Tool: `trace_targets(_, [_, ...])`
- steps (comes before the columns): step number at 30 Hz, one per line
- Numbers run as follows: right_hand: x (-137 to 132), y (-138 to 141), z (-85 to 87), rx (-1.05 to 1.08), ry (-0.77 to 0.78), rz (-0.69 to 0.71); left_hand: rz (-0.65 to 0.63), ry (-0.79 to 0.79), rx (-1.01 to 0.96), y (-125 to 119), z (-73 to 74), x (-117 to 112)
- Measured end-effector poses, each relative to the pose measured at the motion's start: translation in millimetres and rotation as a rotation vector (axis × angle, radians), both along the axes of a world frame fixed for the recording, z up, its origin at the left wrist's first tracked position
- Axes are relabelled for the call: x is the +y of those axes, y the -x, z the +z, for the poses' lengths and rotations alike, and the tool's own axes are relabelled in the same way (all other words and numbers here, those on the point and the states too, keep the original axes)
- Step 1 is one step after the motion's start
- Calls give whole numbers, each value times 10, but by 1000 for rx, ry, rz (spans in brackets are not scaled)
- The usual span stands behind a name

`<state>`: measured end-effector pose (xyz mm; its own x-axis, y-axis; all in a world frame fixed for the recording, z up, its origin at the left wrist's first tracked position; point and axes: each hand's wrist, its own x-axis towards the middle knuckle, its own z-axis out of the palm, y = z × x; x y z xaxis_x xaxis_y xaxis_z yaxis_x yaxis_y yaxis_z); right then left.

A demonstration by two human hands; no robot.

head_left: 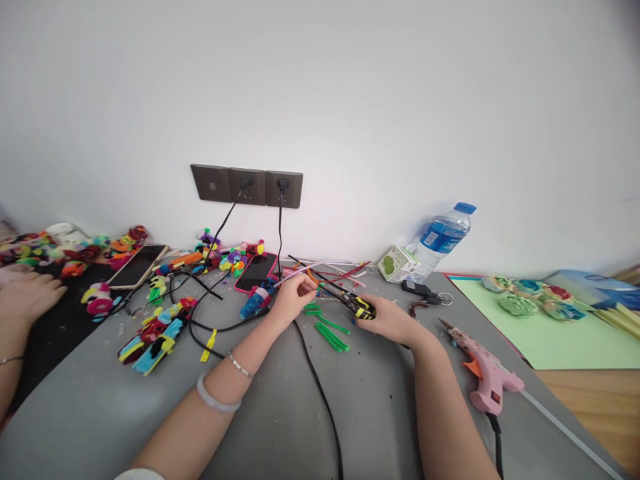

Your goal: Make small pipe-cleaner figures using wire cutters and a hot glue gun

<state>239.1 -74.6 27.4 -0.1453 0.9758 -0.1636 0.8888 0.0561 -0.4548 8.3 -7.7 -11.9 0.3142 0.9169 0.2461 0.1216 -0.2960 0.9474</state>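
My left hand (293,299) is closed in a pinch on a pale pink pipe cleaner (295,273) that runs up and to the right. My right hand (387,319) is wrapped round the black and yellow handles of a pair of pliers (356,305), whose jaws point left toward the left fingertips. Several bent green pipe cleaner pieces (330,332) lie on the grey tabletop (280,413) between and just below the two hands.
A pink glue gun (487,377) lies at right, its cable trailing off the front. Two phones (256,270) charge from wall sockets (247,185). Colourful craft figures (153,335) lie at left, a water bottle (440,239) and green paper (550,330) at right. Another person's hand (27,297) rests far left.
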Motion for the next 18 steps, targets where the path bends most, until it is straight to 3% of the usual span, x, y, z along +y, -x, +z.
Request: trace_targets(18, [32,-22,-29,31,-28,11,-58,43,-25,6,-2,17])
